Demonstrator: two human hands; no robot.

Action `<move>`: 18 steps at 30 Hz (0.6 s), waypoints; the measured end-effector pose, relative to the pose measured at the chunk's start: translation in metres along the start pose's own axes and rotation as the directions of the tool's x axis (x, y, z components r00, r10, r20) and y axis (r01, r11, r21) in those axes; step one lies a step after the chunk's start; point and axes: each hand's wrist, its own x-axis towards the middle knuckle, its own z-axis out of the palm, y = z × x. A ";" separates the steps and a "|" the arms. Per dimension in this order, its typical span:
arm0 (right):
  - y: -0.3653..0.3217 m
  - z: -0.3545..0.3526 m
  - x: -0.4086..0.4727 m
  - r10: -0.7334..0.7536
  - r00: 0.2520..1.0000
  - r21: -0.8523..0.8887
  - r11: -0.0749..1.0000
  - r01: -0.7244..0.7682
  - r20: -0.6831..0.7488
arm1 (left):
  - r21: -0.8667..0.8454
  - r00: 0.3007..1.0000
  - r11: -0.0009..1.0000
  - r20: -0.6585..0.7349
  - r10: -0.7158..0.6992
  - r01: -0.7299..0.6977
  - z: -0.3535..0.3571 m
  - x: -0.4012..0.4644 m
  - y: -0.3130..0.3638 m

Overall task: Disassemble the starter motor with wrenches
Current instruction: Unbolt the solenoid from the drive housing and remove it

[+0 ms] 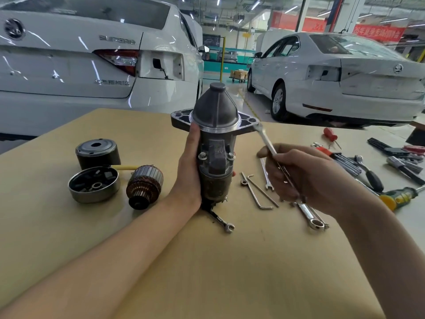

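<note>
The grey starter motor housing point(215, 125) stands upright on the tan table, cone-shaped nose up, with two nuts on its front. My left hand point(189, 166) grips its left side. My right hand point(305, 173) holds a slim chrome wrench point(265, 140); the wrench's open end reaches up to the right edge of the motor's mounting flange. Removed parts lie to the left: a black cylindrical field case point(97, 153), a round end cap point(94, 185) and the copper-wound armature point(143, 186).
Loose wrenches point(222, 221), two long bolts point(257, 192) and a ring spanner point(312, 217) lie around the motor's base. Hex keys, screwdrivers point(400, 196) and pliers crowd the table's right side. Two white cars stand beyond the table's far edge.
</note>
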 end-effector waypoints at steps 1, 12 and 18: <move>-0.001 -0.001 -0.001 0.004 0.998 -0.017 1.000 -0.003 0.061 | 0.011 1.000 1.000 0.003 0.011 -0.011 0.000 0.000 0.000; -0.005 -0.006 -0.004 0.038 0.999 -0.273 0.962 -0.033 0.012 | -0.008 1.000 1.000 -0.030 -0.006 0.005 0.002 -0.002 0.002; -0.005 -0.003 -0.002 -0.081 0.973 -0.224 0.974 0.031 -0.215 | 0.015 0.998 0.999 -0.038 -0.050 0.050 -0.002 -0.001 0.001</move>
